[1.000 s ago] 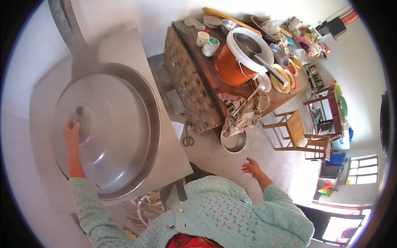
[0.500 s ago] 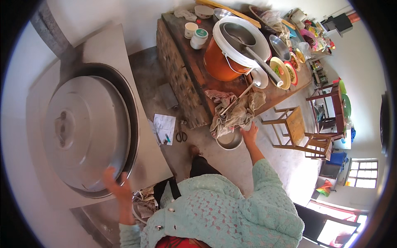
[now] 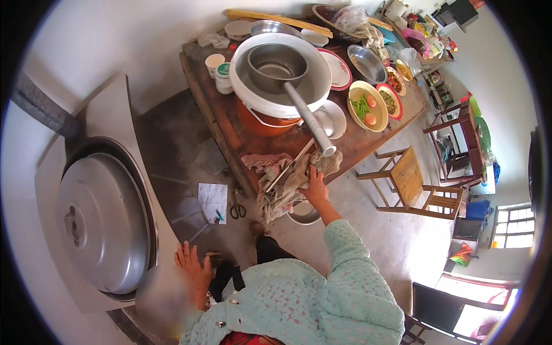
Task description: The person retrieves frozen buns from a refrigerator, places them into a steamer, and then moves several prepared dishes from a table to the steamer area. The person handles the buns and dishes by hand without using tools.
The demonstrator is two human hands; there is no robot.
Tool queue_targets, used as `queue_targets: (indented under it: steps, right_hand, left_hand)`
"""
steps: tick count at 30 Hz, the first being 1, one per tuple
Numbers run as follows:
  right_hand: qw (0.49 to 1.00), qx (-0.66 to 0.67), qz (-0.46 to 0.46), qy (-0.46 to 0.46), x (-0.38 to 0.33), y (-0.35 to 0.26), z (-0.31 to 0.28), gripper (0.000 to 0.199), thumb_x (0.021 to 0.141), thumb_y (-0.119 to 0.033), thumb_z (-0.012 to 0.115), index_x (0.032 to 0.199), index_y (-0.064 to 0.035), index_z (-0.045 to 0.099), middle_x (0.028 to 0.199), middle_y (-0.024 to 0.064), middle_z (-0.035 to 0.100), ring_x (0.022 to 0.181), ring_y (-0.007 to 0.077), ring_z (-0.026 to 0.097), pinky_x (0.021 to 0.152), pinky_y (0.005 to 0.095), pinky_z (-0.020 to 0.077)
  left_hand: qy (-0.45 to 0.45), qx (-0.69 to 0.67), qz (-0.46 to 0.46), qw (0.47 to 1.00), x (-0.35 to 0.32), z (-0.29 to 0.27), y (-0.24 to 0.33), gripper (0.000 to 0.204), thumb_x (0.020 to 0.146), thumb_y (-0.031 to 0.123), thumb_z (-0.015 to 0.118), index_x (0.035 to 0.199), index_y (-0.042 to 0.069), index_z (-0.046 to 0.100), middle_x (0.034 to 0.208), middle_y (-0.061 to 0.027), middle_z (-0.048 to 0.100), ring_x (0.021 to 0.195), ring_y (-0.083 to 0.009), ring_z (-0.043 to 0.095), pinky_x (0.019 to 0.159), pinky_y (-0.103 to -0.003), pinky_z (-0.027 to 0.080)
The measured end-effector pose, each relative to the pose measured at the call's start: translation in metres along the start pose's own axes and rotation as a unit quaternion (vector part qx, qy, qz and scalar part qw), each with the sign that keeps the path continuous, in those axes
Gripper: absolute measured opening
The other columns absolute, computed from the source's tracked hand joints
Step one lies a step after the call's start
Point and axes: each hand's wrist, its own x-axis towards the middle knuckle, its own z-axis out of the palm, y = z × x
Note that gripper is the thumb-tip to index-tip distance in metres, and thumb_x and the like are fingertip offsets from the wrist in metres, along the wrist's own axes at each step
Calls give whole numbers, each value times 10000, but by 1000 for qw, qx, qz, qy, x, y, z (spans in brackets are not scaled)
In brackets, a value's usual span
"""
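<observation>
R hand (image 3: pixel 315 187): open, flat on rag (image 3: pixel 287 175) at bench (image 3: pixel 230 129) edge, not yet gripped. L hand (image 3: pixel 192 265): open, resting by stove (image 3: pixel 129 172); lid (image 3: pixel 100 221) on.

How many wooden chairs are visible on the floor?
2. One wooden chair stands just right of the table. A second chair stands farther right, near the wall. Others may be hidden beyond it.

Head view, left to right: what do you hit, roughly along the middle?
Big metal lid → left hand → paper sheet → scissors → rags → right hand → wooden chair
</observation>
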Motion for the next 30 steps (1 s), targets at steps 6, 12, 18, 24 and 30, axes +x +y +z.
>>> queue_targets:
  steps: [6, 12, 18, 24, 30]
  right_hand:
    - [998, -33, -51, -22, 10, 24, 3, 517, 655, -341, 757, 1077, -188, 501, 916, 127, 638, 841, 354, 618, 678, 479, 477]
    - [995, 2, -98, -5, 3, 31, -1, 355, 725, -368, 661, 994, -150, 583, 860, 163, 647, 819, 367, 613, 685, 478, 476]
    - [997, 70, -26, 7, -3, 45, 52, 488, 735, -254, 669, 1153, -99, 469, 908, 228, 627, 861, 428, 591, 749, 501, 460]
    - [987, 127, 54, -85, -5, 18, 37, 535, 763, -135, 560, 1246, -105, 334, 954, 237, 591, 821, 447, 601, 654, 519, 510]
    - [943, 246, 148, -166, 17, 31, 43, 812, 741, -82, 541, 1392, -215, 75, 1224, 226, 413, 682, 402, 583, 503, 519, 544]
  left_hand:
    - [-16, 20, -10, 1000, 3, -5, 8, 440, 758, 262, 603, 1113, 10, 539, 1366, -164, 386, 1326, -367, 237, 1088, -504, 143]
    - [17, 22, 14, 1000, 1, -4, 8, 410, 759, 266, 603, 1069, 2, 557, 1334, -169, 419, 1311, -377, 267, 1071, -514, 171]
    - [44, -54, -14, 997, 4, -10, 2, 403, 712, 220, 652, 1053, 20, 576, 1275, -153, 479, 1276, -359, 338, 1046, -510, 219]
    - [73, -85, -41, 993, -7, -12, -9, 366, 680, 212, 678, 992, 38, 600, 1250, -128, 502, 1284, -283, 350, 1064, -470, 223]
    - [70, -119, -35, 990, -11, -5, -13, 356, 685, 239, 675, 966, 33, 605, 1221, -121, 514, 1289, -260, 339, 1073, -455, 216]
